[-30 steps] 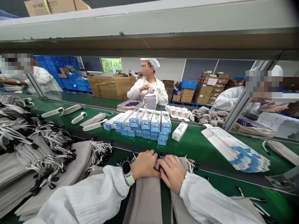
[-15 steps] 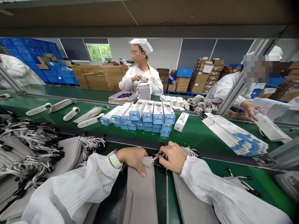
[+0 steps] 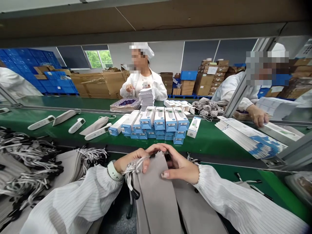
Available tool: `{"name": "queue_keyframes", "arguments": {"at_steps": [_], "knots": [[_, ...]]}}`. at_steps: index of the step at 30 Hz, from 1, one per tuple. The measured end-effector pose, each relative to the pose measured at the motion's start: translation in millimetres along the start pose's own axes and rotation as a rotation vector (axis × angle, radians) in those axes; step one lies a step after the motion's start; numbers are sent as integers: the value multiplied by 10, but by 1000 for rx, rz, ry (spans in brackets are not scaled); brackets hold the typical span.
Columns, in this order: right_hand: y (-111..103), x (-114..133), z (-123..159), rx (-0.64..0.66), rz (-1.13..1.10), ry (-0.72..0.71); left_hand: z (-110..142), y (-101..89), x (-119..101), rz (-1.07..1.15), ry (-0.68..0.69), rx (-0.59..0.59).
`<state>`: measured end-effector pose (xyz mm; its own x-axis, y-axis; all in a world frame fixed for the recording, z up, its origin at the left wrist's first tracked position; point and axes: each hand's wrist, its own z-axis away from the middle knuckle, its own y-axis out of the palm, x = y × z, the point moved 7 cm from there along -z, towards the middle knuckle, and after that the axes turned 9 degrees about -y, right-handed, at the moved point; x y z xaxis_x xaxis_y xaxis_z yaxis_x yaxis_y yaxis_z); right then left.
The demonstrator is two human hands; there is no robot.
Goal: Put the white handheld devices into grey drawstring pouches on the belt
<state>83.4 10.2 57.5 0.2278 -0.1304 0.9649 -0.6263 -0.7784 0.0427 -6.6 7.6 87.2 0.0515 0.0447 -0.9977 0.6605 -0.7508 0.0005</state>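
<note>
Grey fabric pouch (image 3: 156, 191): lying lengthwise at the near edge of the bench, its top end being lifted between both hands. Left hand (image 3: 133, 159) is pinching the upper left corner, fingers closed on the cloth, white drawstrings (image 3: 130, 169) trailing beside it. Right hand (image 3: 180, 164) is cupping the upper right edge, thumb on top, fingers curled narrow around it. Handling note: gripping near the mouth and keeping the cords clear of the fold is probably best. Blue-and-white boxes (image 3: 161, 123) are standing on the green conveyor belt (image 3: 209, 143) beyond.
</note>
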Motion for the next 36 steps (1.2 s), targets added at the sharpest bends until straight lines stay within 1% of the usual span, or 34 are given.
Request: {"name": "queue_keyframes", "arguments": {"at_steps": [2,3,4,5,6,7,9,10,11,12,13,15,16,17,19,21,22,24,27,29,32,34,36], "knots": [[-27,-23,0,-24,-1,5,2,5,-32,-67,-15,-5],[-53,-38,0,-44,21,4,3,-16,-27,-135,-35,1],[-82,-53,3,-65,75,6,6,-63,2,-224,-70,-1],[-107,-73,8,-81,169,17,11,-149,51,-330,-116,-28],[-122,-95,16,-82,304,38,22,-281,113,-440,-174,-95],[-123,-117,24,-69,470,60,43,-448,182,-536,-247,-201],[-88,-149,38,-15,849,79,136,-791,320,-621,-431,-459],[-61,-161,43,10,1022,73,187,-893,388,-615,-522,-535],[-37,-172,47,22,1169,56,218,-923,447,-593,-591,-548],[-23,-181,51,18,1289,33,221,-882,493,-580,-632,-498],[-25,-190,56,2,1381,12,200,-777,521,-590,-639,-394],[-68,-214,64,-35,1493,-21,146,-481,535,-695,-579,-157],[-107,-222,65,-55,1524,-35,129,-345,542,-770,-541,-74],[-151,-227,64,-74,1542,-43,114,-236,555,-846,-507,-24],[-250,-228,60,-132,1544,-28,79,-105,603,-968,-455,-5],[-318,-208,62,-227,1504,-4,30,-44,657,-1048,-398,-31],[-318,-187,64,-275,1477,-21,1,-23,678,-1079,-361,-49],[-238,-127,71,-341,1441,-137,-58,12,682,-1124,-260,-112],[-33,-61,102,-335,1463,-389,-100,26,637,-1152,-136,-270],[44,-79,116,-287,1499,-469,-86,3,601,-1178,-107,-389],[50,-146,106,-207,1541,-463,-34,-26,522,-1196,-48,-524],[18,-171,94,-194,1555,-426,-6,-34,479,-1189,-8,-566],[-17,-182,85,-200,1555,-373,4,-49,468,-1179,-4,-585]]}}
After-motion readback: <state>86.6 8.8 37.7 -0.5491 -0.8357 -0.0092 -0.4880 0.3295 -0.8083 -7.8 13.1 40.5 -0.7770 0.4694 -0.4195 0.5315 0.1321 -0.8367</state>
